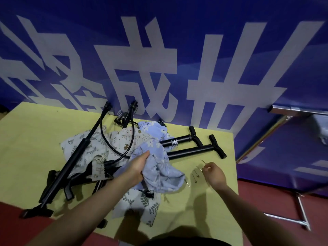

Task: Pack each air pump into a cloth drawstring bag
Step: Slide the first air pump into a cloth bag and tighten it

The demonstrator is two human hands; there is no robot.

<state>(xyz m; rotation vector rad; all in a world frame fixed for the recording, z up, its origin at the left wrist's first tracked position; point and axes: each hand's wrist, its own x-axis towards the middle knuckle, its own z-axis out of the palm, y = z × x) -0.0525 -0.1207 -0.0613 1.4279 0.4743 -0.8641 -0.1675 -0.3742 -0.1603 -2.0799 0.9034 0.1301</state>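
My left hand (138, 166) grips a blue floral cloth bag (160, 167) in the middle of the yellow table (32, 139). My right hand (213, 173) pinches a thin metal needle (203, 161) just right of the bag. Two black air pumps (192, 150) lie side by side behind my right hand, their far ends under the blue cloth. Another long black pump (71, 160) lies diagonally on the left over a leaf-print bag (85, 146). A cat-print bag (124, 139) and a second leaf-print bag (140, 205) lie in the pile.
Several small metal needles (196, 175) lie on the table beside my right hand. Black hoses (113, 150) loop over the bags. A blue banner wall (159, 50) stands right behind the table. A metal frame (300, 210) stands on the red floor at right.
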